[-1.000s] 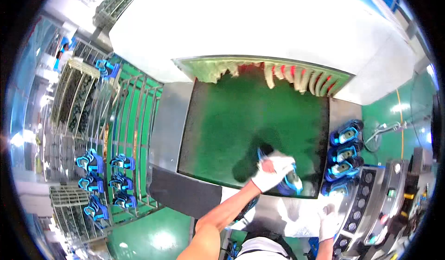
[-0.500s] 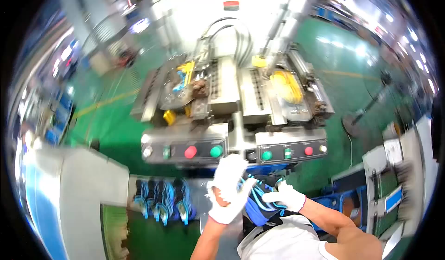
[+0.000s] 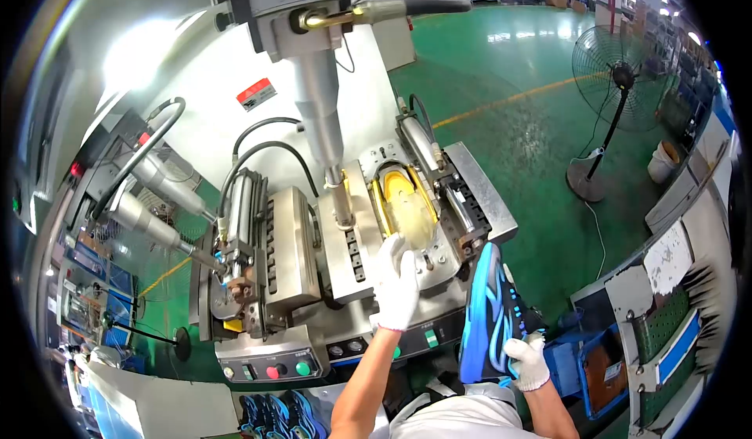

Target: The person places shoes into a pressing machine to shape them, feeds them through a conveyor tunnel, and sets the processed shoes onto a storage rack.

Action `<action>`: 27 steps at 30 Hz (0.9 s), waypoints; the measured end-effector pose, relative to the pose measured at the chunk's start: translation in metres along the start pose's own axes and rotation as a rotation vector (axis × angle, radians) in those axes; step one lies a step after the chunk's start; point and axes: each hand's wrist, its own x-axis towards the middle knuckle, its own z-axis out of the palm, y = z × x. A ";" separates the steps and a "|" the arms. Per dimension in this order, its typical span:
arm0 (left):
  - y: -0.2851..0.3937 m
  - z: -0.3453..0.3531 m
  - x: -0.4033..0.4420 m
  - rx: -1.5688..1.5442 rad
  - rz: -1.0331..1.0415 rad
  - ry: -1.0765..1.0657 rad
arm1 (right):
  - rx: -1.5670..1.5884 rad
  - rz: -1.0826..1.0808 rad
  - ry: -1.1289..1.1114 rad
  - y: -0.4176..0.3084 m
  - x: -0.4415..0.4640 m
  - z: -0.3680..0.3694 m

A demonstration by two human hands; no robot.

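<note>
My right hand [image 3: 526, 362], in a white knit glove, grips a blue and black sports shoe [image 3: 487, 314] by its near end. The shoe is held up on its side at the right, with the blue sole facing left. My left hand [image 3: 397, 282], also gloved, reaches forward with its fingers stretched out at the near end of a mould with a yellow pad [image 3: 406, 204] on the press machine. It holds nothing; whether the fingertips touch the mould, I cannot tell.
A control panel [image 3: 270, 366] with coloured buttons runs along the machine's front. A metal press rod [image 3: 317, 102] stands over the middle. Several blue shoes [image 3: 283, 414] lie at lower left. A pedestal fan [image 3: 619, 86], a bucket [image 3: 663, 162] and a blue crate [image 3: 601, 372] are on the right.
My left hand has left the shoe's side and moved forward to the yellow-padded mould. My right hand has lifted and turned the shoe on its side. The view has swung to the right.
</note>
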 end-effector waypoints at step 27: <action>-0.082 -0.123 -0.471 0.487 -1.078 0.843 | -1.428 -0.374 -0.499 0.093 0.460 0.185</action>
